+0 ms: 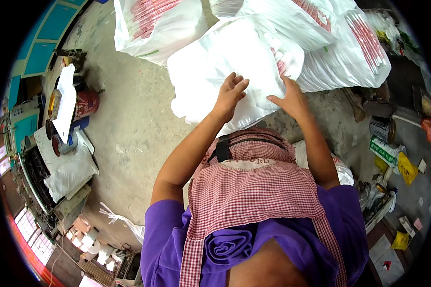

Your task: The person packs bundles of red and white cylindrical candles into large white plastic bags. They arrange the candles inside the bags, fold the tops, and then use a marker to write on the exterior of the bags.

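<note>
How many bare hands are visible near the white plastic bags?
2: the left bare hand over the central white plastic bag, and the right bare hand at its lower right edge. Neither appears hidden.

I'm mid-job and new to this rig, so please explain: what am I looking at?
No machine here: a person works bare-handed. The picture comes from a wide camera on their head, looking down, so edges bend. The purple shirt and checked apron are the wearer's own. In front is a white plastic bag; more bags, showing red-and-white contents, sit beyond it, apparently on the grey floor. The left hand is over the near bag, fingers loosely bent; the right hand is at its right side, thumb and fingers apart. Neither grip looks closed.
</note>
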Demonstrator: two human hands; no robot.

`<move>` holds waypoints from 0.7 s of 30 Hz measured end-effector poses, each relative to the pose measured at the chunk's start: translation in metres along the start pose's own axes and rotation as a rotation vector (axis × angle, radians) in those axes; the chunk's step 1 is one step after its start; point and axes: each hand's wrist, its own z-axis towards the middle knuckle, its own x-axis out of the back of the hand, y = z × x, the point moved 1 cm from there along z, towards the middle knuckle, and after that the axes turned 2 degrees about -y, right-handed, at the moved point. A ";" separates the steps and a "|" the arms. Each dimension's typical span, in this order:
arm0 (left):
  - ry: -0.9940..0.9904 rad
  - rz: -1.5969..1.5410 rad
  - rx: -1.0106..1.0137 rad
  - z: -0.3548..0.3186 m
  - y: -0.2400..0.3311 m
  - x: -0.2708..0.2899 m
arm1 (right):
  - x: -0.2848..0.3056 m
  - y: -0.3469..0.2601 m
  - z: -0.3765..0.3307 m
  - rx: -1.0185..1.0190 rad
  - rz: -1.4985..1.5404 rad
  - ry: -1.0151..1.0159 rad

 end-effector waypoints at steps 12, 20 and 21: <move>0.055 -0.106 -0.056 0.005 0.016 0.007 | 0.004 -0.050 -0.052 0.526 0.402 0.190; 0.233 -0.043 -0.724 -0.143 0.185 0.174 | 0.005 -0.053 -0.035 0.477 0.612 0.130; 0.327 -0.044 -0.790 -0.165 0.194 0.185 | 0.005 -0.058 -0.035 0.470 0.641 0.068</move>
